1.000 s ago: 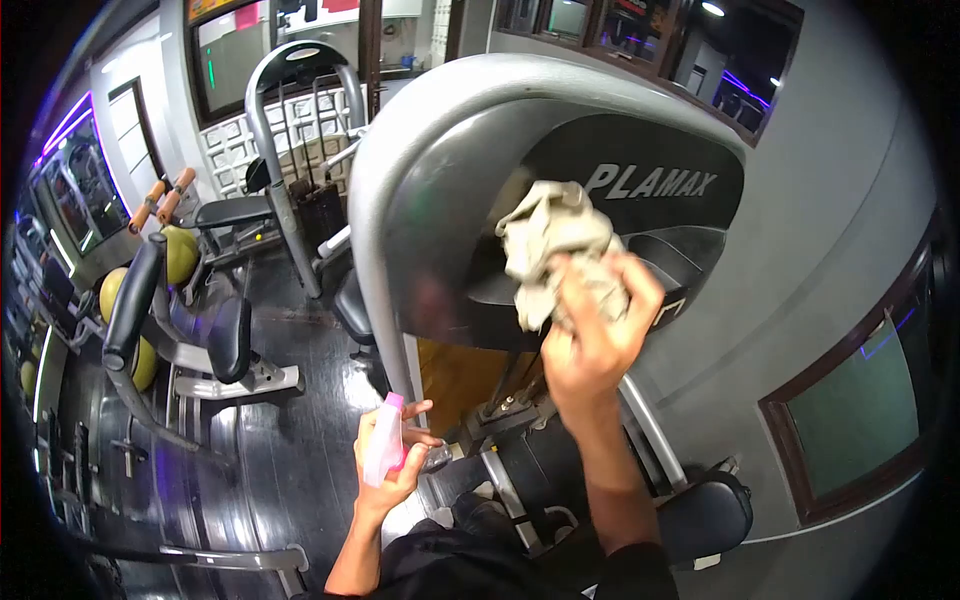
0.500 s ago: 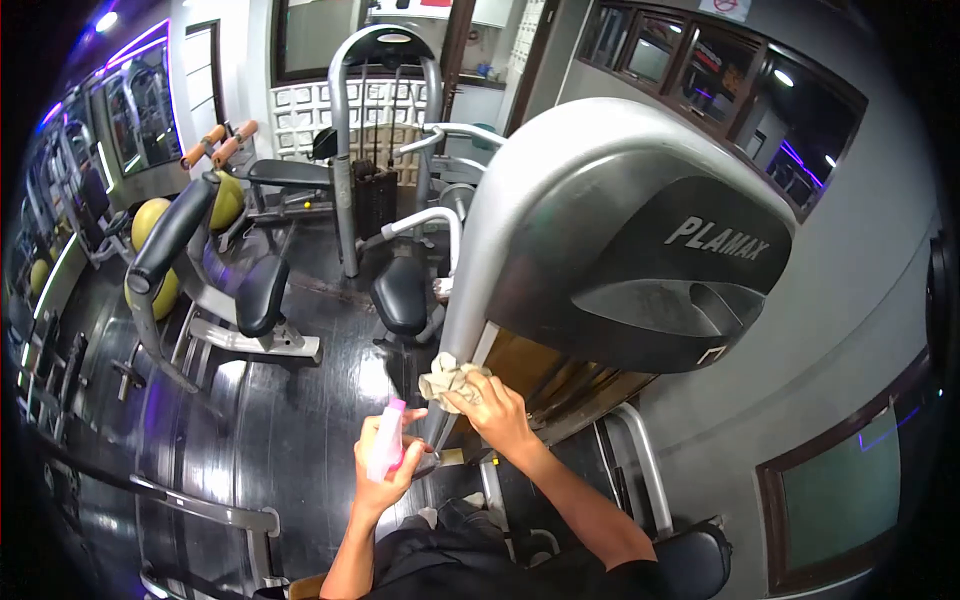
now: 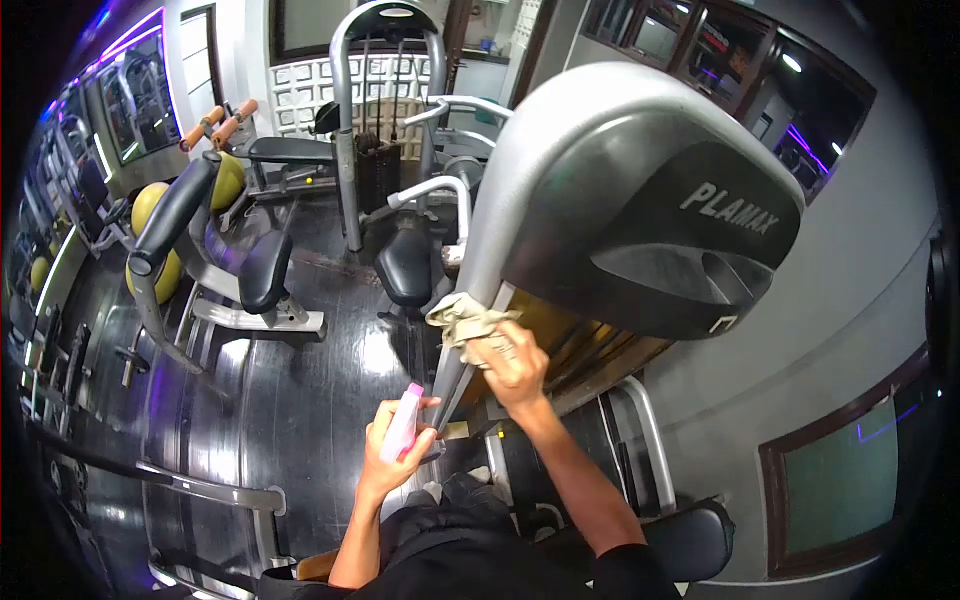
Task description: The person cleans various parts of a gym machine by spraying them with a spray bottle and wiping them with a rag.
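My left hand [image 3: 388,452] is closed around a pink bottle [image 3: 403,425], its cap end pointing up. In my right hand [image 3: 513,372] is a crumpled beige cloth [image 3: 466,322], pressed against the silver upright frame [image 3: 452,385] of a gym machine. Above the cloth bulges the machine's large grey and black housing [image 3: 640,200], lettered PLAMAX. The bottle is held apart from the cloth, lower and to its left. Parts of the frame behind the cloth and my right fingers are hidden.
A black padded seat [image 3: 405,270] and a cable machine [image 3: 388,120] stand ahead. On the left are a padded bench [image 3: 265,270] and yellow exercise balls [image 3: 150,208]. Another black pad [image 3: 690,550] is at my lower right, near the grey wall [image 3: 850,300].
My right hand has moved the cloth up and slightly right along the frame. The left hand with the bottle has shifted a little to the right. The camera view has shifted slightly.
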Motion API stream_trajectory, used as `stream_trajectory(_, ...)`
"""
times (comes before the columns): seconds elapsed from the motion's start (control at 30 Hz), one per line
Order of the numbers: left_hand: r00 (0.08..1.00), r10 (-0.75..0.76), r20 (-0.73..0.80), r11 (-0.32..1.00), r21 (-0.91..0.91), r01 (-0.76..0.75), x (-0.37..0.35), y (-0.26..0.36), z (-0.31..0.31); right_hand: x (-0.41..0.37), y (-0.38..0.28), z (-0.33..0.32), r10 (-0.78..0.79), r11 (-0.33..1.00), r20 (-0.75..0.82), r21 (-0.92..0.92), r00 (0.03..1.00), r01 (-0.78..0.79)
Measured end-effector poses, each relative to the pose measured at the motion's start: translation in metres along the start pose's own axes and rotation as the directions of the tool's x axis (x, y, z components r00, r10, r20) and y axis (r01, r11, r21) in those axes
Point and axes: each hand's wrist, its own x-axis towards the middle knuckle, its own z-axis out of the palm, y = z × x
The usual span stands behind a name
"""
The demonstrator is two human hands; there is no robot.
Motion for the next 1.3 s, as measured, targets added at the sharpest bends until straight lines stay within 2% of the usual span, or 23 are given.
stream_trajectory(0.1, 0.999, -0.016, 0.032, 0.998, -0.061, 0.018, 0.003, 0.005, 0.004, -0.056, -0.009, 0.021, 0.019, 0.999, 0.201, -0.044, 0.979, -0.01)
stream_trajectory(0.17, 0.995, 0.02, 0.096, 0.999, -0.041, -0.016, 0.004, 0.006, 0.007, -0.084, -0.013, 0.025, 0.015, 0.997, 0.384, -0.07, 0.923, 0.013)
stream_trajectory(0.23, 0.99, 0.018, 0.143, 0.999, -0.036, -0.013, 0.003, 0.007, 0.011, -0.096, -0.006, 0.022, 0.025, 0.997, 0.412, -0.079, 0.911, 0.008)
stream_trajectory(0.37, 0.974, -0.002, 0.226, 0.997, -0.079, 0.021, 0.006, 0.015, 0.025, -0.048, 0.005, -0.03, -0.067, 0.983, 0.249, -0.152, 0.966, 0.107)
stream_trajectory(0.43, 0.963, 0.025, 0.267, 0.995, -0.096, 0.001, 0.009, 0.017, 0.031, -0.019, 0.011, -0.062, -0.116, 0.965, 0.061, -0.229, 0.991, 0.127)
stream_trajectory(0.5, 0.953, 0.049, 0.298, 0.994, -0.111, -0.017, 0.013, 0.018, 0.038, 0.004, 0.02, -0.091, -0.14, 0.973, -0.101, -0.198, 0.985, 0.118)
stream_trajectory(0.57, 0.937, 0.105, 0.334, 0.984, -0.171, -0.049, 0.019, 0.02, 0.046, 0.024, 0.036, -0.116, -0.166, 0.937, -0.25, -0.341, 0.954, 0.074)
stream_trajectory(0.6, 0.93, 0.112, 0.35, 0.983, -0.177, -0.052, 0.022, 0.02, 0.049, 0.029, 0.046, -0.127, -0.145, 0.898, -0.299, -0.441, 0.943, -0.002)
stream_trajectory(0.7, 0.895, 0.173, 0.412, 0.978, -0.175, -0.109, 0.03, 0.02, 0.059, 0.028, 0.069, -0.149, 0.17, 0.943, -0.345, -0.214, 0.923, -0.254)
stream_trajectory(0.83, 0.864, 0.229, 0.449, 0.965, -0.221, -0.14, 0.037, 0.028, 0.07, 0.009, 0.092, -0.146, 0.107, 0.933, -0.409, -0.274, 0.906, -0.234)
stream_trajectory(0.9, 0.847, 0.265, 0.461, 0.957, -0.236, -0.17, 0.04, 0.033, 0.073, 0.009, 0.096, -0.142, 0.167, 0.901, -0.579, -0.239, 0.798, -0.361)
stream_trajectory(0.97, 0.839, 0.267, 0.475, 0.937, -0.331, -0.11, 0.039, 0.033, 0.075, 0.007, 0.107, -0.151, 0.249, 0.826, -0.662, -0.236, 0.707, -0.512)
stream_trajectory(1.03, 0.823, 0.278, 0.496, 0.933, -0.345, -0.107, 0.04, 0.033, 0.075, 0.005, 0.126, -0.167, 0.405, 0.738, -0.702, -0.128, 0.586, -0.663)
stream_trajectory(1.07, 0.815, 0.251, 0.522, 0.934, -0.352, -0.063, 0.041, 0.033, 0.077, 0.0, 0.138, -0.173, 0.516, 0.708, -0.698, 0.021, 0.497, -0.706)
stream_trajectory(1.1, 0.804, 0.226, 0.55, 0.933, -0.358, -0.017, 0.042, 0.033, 0.079, -0.007, 0.15, -0.18, 0.574, 0.705, -0.652, 0.087, 0.495, -0.704)
stream_trajectory(1.17, 0.786, 0.226, 0.576, 0.925, -0.379, 0.012, 0.046, 0.032, 0.088, -0.011, 0.162, -0.188, 0.649, 0.632, -0.608, 0.093, 0.458, -0.77)
stream_trajectory(1.23, 0.769, 0.224, 0.598, 0.917, -0.397, 0.042, 0.05, 0.033, 0.1, -0.007, 0.161, -0.194, 0.58, 0.703, -0.627, 0.062, 0.52, -0.709)
stream_trajectory(1.3, 0.738, 0.261, 0.622, 0.908, -0.418, 0.031, 0.053, 0.035, 0.11, -0.007, 0.161, -0.198, 0.581, 0.694, -0.629, 0.053, 0.516, -0.718)
